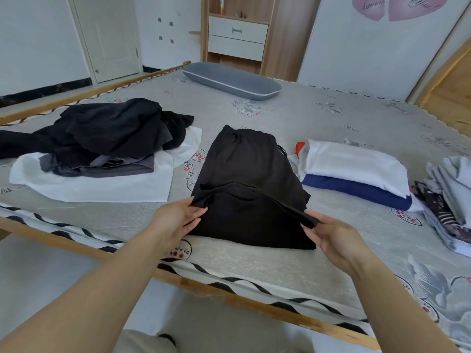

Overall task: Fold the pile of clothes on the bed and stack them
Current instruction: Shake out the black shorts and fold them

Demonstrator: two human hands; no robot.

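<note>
Grey bolster pillow [232,81] with white piping, lying near the far edge of the patterned mattress. Beyond it, against the back wall, a wooden cabinet [280,34] with two white drawers [237,38], and a white door [107,36] to the left. On the white wall to the right, two pink heart decals [397,7] bearing script lettering.

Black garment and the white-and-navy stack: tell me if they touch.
Cannot tell. In the head view the black garment has its right edge close beside the stack, and its drawstring lies near the stack's left end, but neither a gap nor contact shows plainly.
</note>
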